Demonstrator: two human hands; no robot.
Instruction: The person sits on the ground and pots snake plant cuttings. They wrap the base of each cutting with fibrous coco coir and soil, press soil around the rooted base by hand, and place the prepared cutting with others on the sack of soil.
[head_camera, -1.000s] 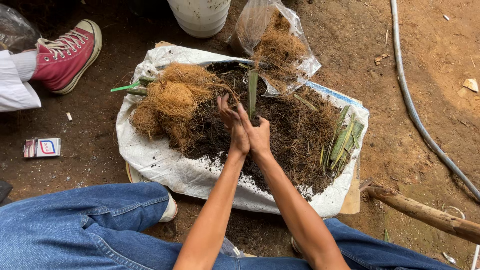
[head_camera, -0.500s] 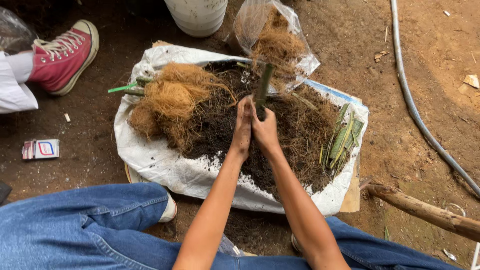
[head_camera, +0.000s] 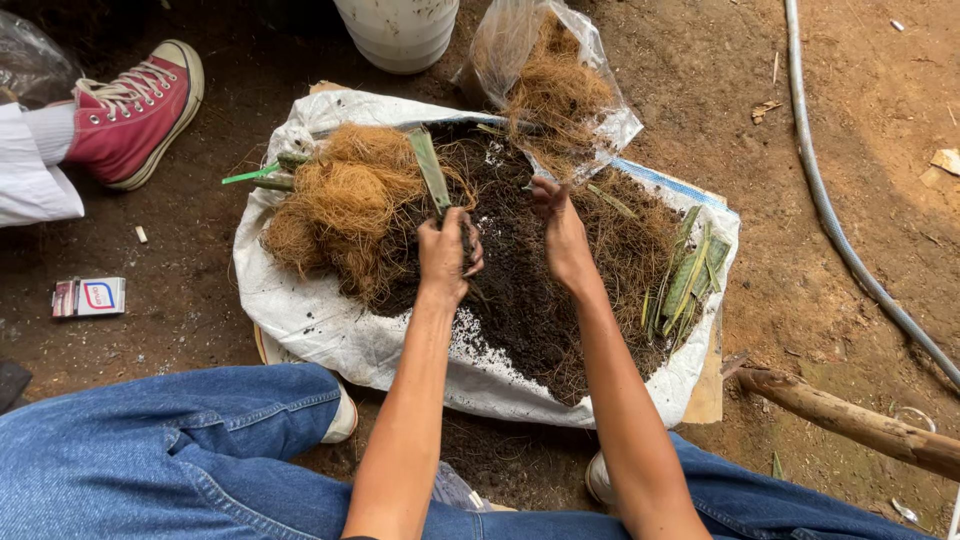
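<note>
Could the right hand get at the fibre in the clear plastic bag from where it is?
Probably yes: the right hand hovers just below the clear plastic bag, whose fibre spills toward it, with nothing between them.

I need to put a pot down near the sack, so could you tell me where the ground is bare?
Bare dirt lies right of the white sack, between it and the grey hose. The sack itself is crowded: brown fibre, dark soil, green cuttings and both hands.
</note>
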